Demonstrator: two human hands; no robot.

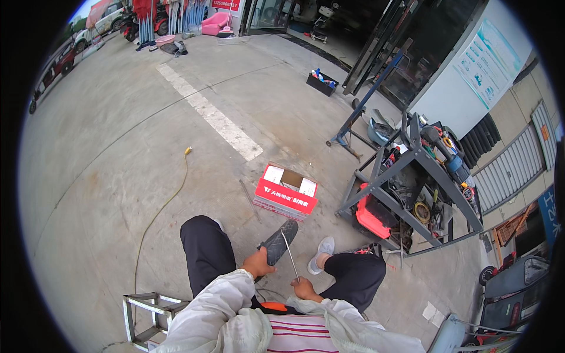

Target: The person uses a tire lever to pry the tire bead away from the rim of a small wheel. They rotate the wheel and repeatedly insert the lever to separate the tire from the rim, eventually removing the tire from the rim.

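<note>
Between my knees, my left hand [257,263] is closed round the lower end of a black tire [279,240], seen edge-on with a criss-cross tread. The tire leans up and to the right. My right hand [305,289] grips the lower end of a slim metal tire lever [291,256]. Its upper tip overlaps the tread near the tire's top; whether it touches is hard to tell. The tire's lower part is hidden behind my left hand and sleeve. Something orange [273,306] shows in front of my lap, partly covered.
Just ahead stands an open red and white cardboard box [286,194]. To the right is a grey metal tool stand [415,156] loaded with tools, with a red case [374,217] low in it. A yellow cable [160,217] and a metal stool frame [154,315] are on the left.
</note>
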